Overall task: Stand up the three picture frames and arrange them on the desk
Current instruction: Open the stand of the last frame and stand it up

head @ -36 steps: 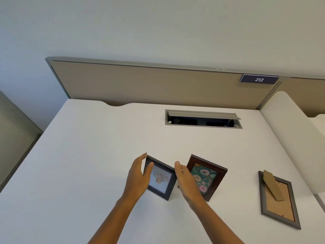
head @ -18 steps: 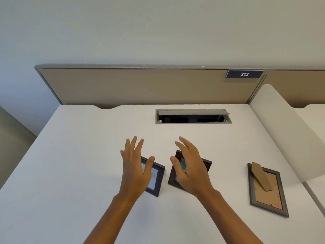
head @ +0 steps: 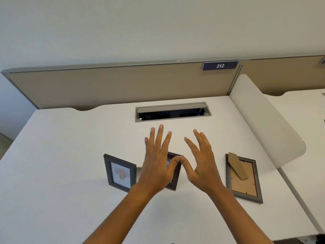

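On the white desk (head: 66, 148), a dark grey frame (head: 120, 173) with a pale picture stands upright at centre left, free of both hands. To its right stands a brown frame (head: 175, 175), mostly hidden behind my left hand (head: 156, 162). My right hand (head: 202, 164) hovers just right of it. Both hands have their fingers spread, and the two thumb tips meet at the brown frame's top right corner. A grey frame (head: 243, 179) lies face down on the right, with its cardboard stand flap on top.
An open cable tray slot (head: 173, 113) is set into the desk behind the hands. A tan partition (head: 123, 85) with a "212" label (head: 220, 65) runs along the back edge. A white side divider (head: 263, 127) borders the desk on the right.
Both hands have let go of the dark grey frame, which now stands alone, and have moved right and forward over the brown frame with fingers spread.
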Demonstrator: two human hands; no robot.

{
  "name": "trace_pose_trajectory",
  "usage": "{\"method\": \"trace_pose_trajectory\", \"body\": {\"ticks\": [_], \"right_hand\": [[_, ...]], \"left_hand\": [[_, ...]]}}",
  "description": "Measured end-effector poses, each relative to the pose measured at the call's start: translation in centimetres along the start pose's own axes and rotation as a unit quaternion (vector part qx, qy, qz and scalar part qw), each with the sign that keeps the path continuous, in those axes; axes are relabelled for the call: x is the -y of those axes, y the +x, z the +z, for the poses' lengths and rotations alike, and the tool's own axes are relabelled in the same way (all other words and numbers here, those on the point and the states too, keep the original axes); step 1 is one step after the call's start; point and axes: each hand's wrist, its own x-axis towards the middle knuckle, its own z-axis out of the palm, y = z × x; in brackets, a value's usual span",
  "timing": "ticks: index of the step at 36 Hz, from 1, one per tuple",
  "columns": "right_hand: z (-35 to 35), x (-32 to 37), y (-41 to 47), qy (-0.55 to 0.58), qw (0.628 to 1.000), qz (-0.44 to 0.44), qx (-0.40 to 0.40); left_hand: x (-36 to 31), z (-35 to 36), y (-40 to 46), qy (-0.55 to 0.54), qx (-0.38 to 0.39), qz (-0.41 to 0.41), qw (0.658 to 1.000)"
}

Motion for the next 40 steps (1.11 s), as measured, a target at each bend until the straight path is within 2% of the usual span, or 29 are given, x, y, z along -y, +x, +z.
{"method": "trace_pose_trajectory", "body": {"ticks": [5,11,16,21,26,32,40], "right_hand": [[-1.9,-4.1,-1.7,-0.014,0.999,0.036,-0.008],[-3.3,-10.0,-4.5,-0.056,0.988,0.144,0.005],[-4.7,-14.2,-6.8,-0.055,0.980,0.193,0.010],[-5.7,-17.5,-8.0,-0.075,0.966,0.244,0.042],[-4.9,-19.3,-10.4,-0.100,0.926,0.359,0.055],[-4.5,-20.0,-11.7,-0.119,0.888,0.432,0.100],[-4.3,-20.6,-12.2,-0.088,0.874,0.469,0.090]], "left_hand": [[-3.2,5.1,-0.3,-0.051,0.079,-0.008,0.996],[-5.2,11.0,-1.9,-0.081,0.183,-0.020,0.980],[-6.8,15.0,-2.7,-0.060,0.204,0.016,0.977],[-7.8,17.9,-3.0,-0.103,0.263,-0.093,0.955],[-7.9,20.2,-3.3,-0.147,0.336,-0.173,0.914],[-8.5,22.5,-3.7,-0.120,0.369,-0.216,0.896],[-10.2,23.9,-3.6,-0.143,0.359,-0.231,0.893]]}}
